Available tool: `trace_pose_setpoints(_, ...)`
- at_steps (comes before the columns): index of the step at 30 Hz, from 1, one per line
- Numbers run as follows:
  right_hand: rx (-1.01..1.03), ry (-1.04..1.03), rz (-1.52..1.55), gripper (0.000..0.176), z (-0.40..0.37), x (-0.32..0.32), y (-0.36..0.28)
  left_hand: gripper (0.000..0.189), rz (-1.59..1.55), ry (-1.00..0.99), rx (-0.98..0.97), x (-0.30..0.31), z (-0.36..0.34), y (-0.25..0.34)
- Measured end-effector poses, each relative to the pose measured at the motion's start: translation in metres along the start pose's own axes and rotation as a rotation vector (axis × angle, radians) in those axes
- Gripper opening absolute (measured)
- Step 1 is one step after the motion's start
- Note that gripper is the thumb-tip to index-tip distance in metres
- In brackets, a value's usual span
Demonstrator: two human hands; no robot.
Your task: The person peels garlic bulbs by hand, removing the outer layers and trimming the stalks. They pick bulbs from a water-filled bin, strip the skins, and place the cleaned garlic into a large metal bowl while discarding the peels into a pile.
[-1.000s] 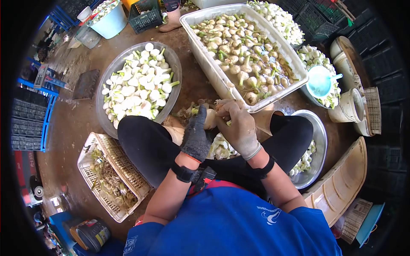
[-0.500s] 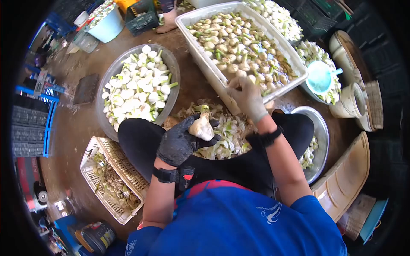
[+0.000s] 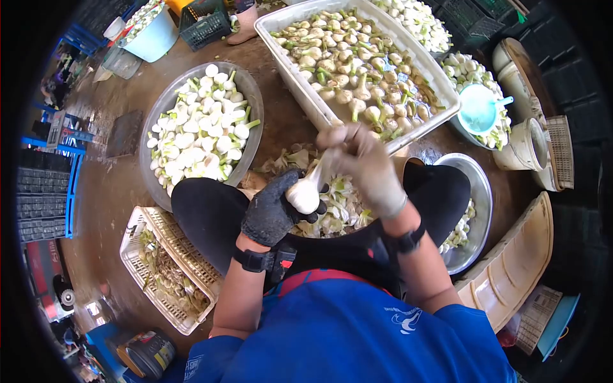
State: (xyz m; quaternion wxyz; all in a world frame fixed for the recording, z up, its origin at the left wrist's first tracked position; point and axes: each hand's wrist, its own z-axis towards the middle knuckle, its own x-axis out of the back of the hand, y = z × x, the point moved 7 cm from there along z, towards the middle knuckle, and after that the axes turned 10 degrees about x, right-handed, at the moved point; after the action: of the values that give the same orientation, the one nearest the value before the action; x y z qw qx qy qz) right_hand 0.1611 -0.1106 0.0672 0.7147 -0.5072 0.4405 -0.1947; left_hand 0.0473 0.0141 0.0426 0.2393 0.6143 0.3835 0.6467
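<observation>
My left hand, in a dark glove, is wrapped round a white garlic bulb above my lap. The bulb's stem tilts up to the right. My right hand, in a pale glove, is just above and right of the stem, fingers closed and blurred by motion. A thin whitish strip of garlic skin runs between the bulb's neck and those fingers. Loose peeled skins are heaped below, between my legs.
A round basin of white garlic stands left, and a large white tub of unpeeled bulbs in water ahead. A metal basin is by my right knee. A cream crate of scraps sits lower left. A turquoise dipper rests on more garlic.
My right hand has come down and left from the tub's edge to the bulb's stem. The bulb looks whiter and smoother, and its stem leans further right. My left hand still holds it.
</observation>
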Motion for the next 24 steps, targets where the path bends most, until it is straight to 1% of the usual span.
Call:
trace_pose_setpoints(1,0.089,0.095,-0.337,0.022,0.019,0.025,-0.003,0.03,-0.826,-0.237,0.254,-0.012,0.003,-0.012)
trace_pose_setpoints(2,0.174,0.274,-0.515,0.019,0.036,0.058,0.008,0.032,-1.65,-0.474,0.509,-0.029,-0.002,-0.01)
trace_pose_setpoints(3,0.206,0.274,-0.689,0.02,0.044,0.079,0.024,0.036,-1.572,-0.409,0.505,-0.027,-0.001,-0.007)
trace_pose_setpoints(4,0.242,0.267,-0.859,0.022,0.049,0.091,0.03,0.036,-1.566,-0.406,0.494,-0.027,0.0,-0.006)
trace_pose_setpoints(6,-0.007,-0.004,-0.955,0.029,0.037,0.07,0.044,0.038,-1.363,-0.272,0.497,-0.024,0.003,-0.016)
trace_pose_setpoints(7,-0.19,-0.082,-1.034,0.037,0.025,0.062,0.053,0.038,-1.217,-0.191,0.48,-0.018,0.005,-0.013)
trace_pose_setpoints(8,-0.148,-0.052,-0.881,0.04,0.011,0.064,0.07,0.038,-1.222,-0.178,0.482,-0.016,0.007,-0.012)
trace_pose_setpoints(9,-0.065,-0.05,-0.838,0.041,0.0,0.067,0.087,0.037,-1.198,-0.145,0.487,-0.013,0.009,-0.014)
trace_pose_setpoints(10,0.017,-0.041,-0.791,0.043,-0.008,0.062,0.089,0.037,-1.171,-0.117,0.492,-0.011,0.011,-0.015)
trace_pose_setpoints(11,0.015,-0.039,-0.786,0.043,-0.017,0.065,0.092,0.034,-1.174,-0.09,0.501,-0.01,0.013,-0.017)
trace_pose_setpoints(12,-0.134,-0.094,-0.683,0.046,-0.027,0.058,0.091,0.034,-1.167,-0.096,0.506,-0.012,0.016,-0.018)
trace_pose_setpoints(13,-0.278,-0.143,-0.578,0.049,-0.038,0.048,0.086,0.032,-0.887,-0.009,0.373,-0.004,0.023,-0.016)
trace_pose_setpoints(14,-0.276,-0.127,-0.575,0.049,-0.047,0.036,0.067,0.031,-0.609,0.071,0.236,0.001,0.027,-0.008)
trace_pose_setpoints(15,-0.346,-0.062,-0.289,0.053,-0.058,0.016,0.053,0.026,-0.713,0.094,0.227,0.001,0.029,-0.004)
trace_pose_setpoints(16,-0.405,0.003,-0.004,0.056,-0.063,0.0,0.047,0.026,-0.714,0.076,0.221,-0.005,0.032,-0.003)
trace_pose_setpoints(18,-0.251,-0.066,-0.027,0.059,-0.054,-0.016,0.037,0.023,-0.286,0.351,-0.067,0.001,0.03,0.016)
trace_pose_setpoints(19,-0.163,0.097,0.052,0.058,-0.051,-0.012,0.043,0.022,-0.481,0.275,0.085,-0.006,0.036,0.018)
trace_pose_setpoints(20,-0.158,0.106,0.051,0.058,-0.051,-0.009,0.044,0.022,-0.482,0.265,0.08,-0.01,0.038,0.02)
trace_pose_setpoints(22,-0.08,0.15,-0.147,0.058,-0.042,-0.005,0.028,0.023,-0.487,0.328,-0.005,-0.005,0.038,0.025)
trace_pose_setpoints(23,-0.119,0.077,-0.077,0.063,-0.042,-0.006,0.027,0.021,-0.553,0.386,0.026,0.0,0.034,0.019)
trace_pose_setpoints(24,-0.126,-0.044,-0.017,0.068,-0.043,-0.001,0.04,0.021,-0.548,0.395,0.029,0.005,0.032,0.018)
